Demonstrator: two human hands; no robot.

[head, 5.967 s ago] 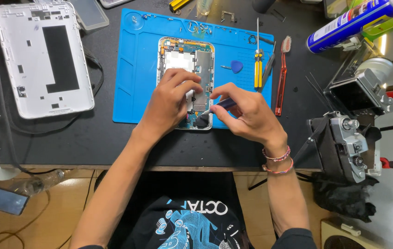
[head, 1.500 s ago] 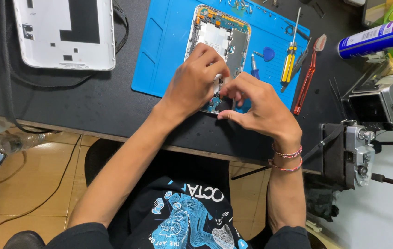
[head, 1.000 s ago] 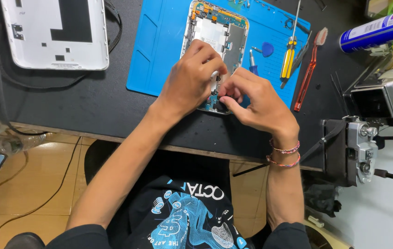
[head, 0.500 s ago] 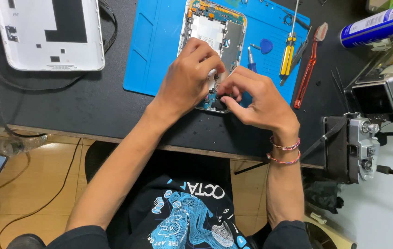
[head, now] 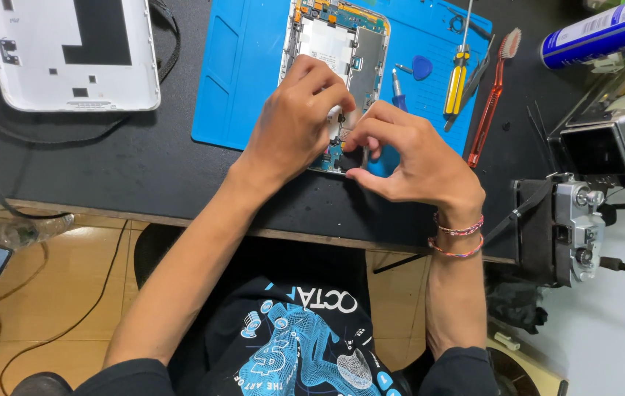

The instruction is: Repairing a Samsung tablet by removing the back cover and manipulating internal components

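Black tabletop [head: 92,169] carries a blue mat [head: 246,73], where an opened tablet [head: 338,51] lies under both hands, the left hand [head: 294,121] and right hand [head: 411,158] pinching small parts at its lower edge.

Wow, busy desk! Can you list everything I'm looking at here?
Opened tablet: one, bare circuit parts, on mat.
Work mat: one, blue, on black desk.
Back cover: one, white, upper left.
Screwdriver: one, yellow handle, on mat.
Toothbrush: one, red, right of mat.
Pick: one, blue, on mat.
Spray can: one, blue, upper right.
Cameras: two, silver-black, right.
Left hand: on tablet.
Right hand: pinching at tablet's lower edge.
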